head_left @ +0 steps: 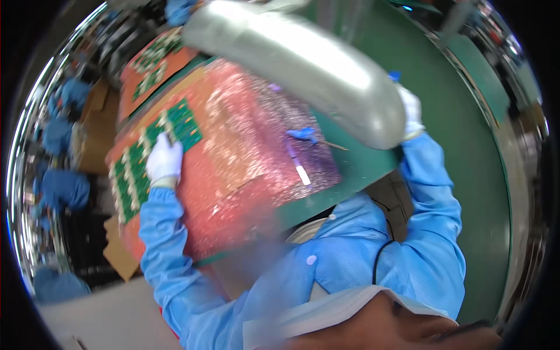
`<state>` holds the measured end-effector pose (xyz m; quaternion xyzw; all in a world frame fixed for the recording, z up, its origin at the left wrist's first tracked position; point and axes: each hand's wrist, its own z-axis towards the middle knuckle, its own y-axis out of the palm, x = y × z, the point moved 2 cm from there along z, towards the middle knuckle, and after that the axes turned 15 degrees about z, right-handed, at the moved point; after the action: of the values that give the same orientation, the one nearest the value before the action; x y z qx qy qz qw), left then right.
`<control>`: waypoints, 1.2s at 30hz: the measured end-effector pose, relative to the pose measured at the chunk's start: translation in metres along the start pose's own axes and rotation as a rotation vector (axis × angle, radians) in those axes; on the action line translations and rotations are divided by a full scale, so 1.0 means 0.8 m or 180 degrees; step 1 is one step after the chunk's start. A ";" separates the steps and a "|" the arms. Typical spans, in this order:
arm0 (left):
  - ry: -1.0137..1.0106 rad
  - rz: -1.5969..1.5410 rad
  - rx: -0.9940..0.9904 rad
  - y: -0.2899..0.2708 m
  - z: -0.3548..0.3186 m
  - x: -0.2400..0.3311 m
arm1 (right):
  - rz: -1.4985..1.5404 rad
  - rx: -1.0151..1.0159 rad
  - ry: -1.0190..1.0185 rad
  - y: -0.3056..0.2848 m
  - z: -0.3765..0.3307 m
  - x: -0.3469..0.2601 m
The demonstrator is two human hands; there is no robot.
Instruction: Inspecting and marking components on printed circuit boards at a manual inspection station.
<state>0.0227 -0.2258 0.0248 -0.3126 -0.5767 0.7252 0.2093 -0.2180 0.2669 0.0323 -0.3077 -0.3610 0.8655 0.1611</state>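
Note:
Green circuit boards (137,166) with white components lie in a row on pink bubble wrap (198,198) at the left. My left hand (165,160), in a white glove, is at the near edge of the boards, its fingers closed on one board (185,125). At the right, my white-gloved right hand (412,111) is beside a large silver lamp-like housing (303,64), which hides part of its fingers. A small blue object (394,76) shows just beyond that hand; whether I hold it is unclear.
A blue item (303,135) with a thin stick and a white-and-purple pen-like tool (301,172) lie on the wrap. More boards (154,64) sit on a pink sheet at far left. Cardboard (96,128) stands beyond the left edge; blue-clad people (64,189) are further off.

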 end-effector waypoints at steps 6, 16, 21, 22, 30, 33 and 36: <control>0.0181 0.0307 0.0195 -0.021 0.013 -0.005 | 0.2530 -0.0498 0.0007 0.074 -0.009 -0.128; 0.0257 0.0066 0.1884 -0.106 -0.041 -0.003 | 0.1135 -0.1452 -0.1216 0.085 0.025 -0.213; 0.1345 -0.0365 0.1520 -0.156 -0.128 0.090 | 0.1415 0.0217 -0.2849 0.080 0.032 -0.249; 0.1592 -0.0548 0.1408 -0.163 -0.140 0.107 | 0.1461 0.0307 -0.2974 0.081 0.030 -0.249; 0.2012 -0.1201 0.1246 -0.181 -0.154 0.118 | 0.2896 -0.1103 -0.1810 0.075 0.012 -0.220; 0.2498 -0.1296 0.1272 -0.170 -0.147 0.111 | 0.3269 -0.0422 -0.1183 0.073 0.002 -0.207; 0.2434 -0.1734 0.0562 -0.138 -0.149 0.115 | 0.3780 -0.0525 -0.0536 0.067 0.001 -0.203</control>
<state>0.0334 -0.0537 0.0954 -0.3755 -0.4554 0.5231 0.6148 -0.0982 0.1479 0.0615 -0.3985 -0.2048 0.7980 -0.4030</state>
